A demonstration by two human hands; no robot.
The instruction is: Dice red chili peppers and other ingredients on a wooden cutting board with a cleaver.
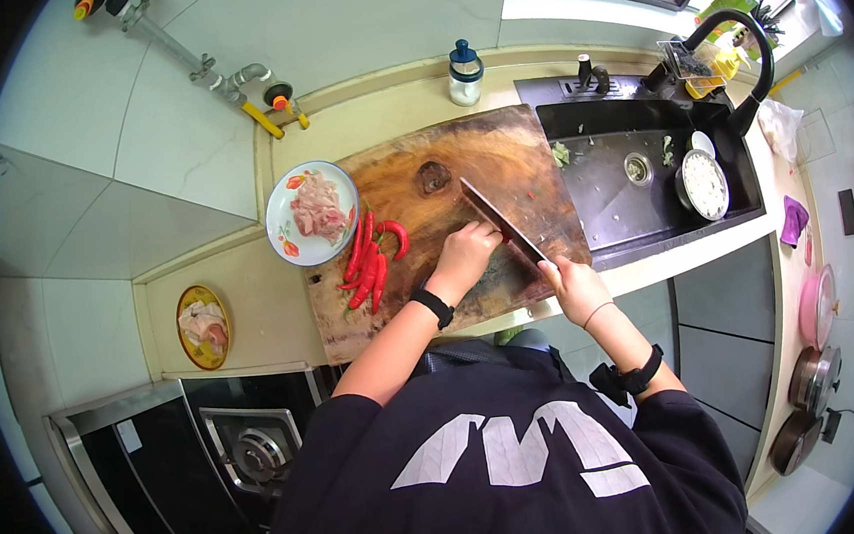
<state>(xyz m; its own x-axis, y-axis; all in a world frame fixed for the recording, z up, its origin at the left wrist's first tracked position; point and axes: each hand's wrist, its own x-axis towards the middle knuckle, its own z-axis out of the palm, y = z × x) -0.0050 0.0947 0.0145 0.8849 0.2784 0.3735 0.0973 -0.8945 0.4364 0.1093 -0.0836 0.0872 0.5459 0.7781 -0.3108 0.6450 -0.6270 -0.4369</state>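
My right hand [578, 289] grips the handle of a kitchen knife [508, 224], its wide blade standing on edge over a wooden cutting board [381, 158]. Close against the left side of the blade, my left hand [469, 255] has its fingers curled down on a red chili pepper [505, 238]. Only a small bit of that pepper shows; the fingers and blade hide the rest. Several whole red chili peppers [369, 271] lie in a bunch on the left part of the board. Tiny red bits dot the wood right of the knife.
A plate of sliced raw meat [317, 209] overlaps the board's left edge. Farther left sits a yellow dish with raw meat [205, 328]. At right, the black sink [601, 185] holds a bowl of white pieces [705, 185]. A lidded jar [465, 76] stands behind; a gas stove [257, 453] lies front left.
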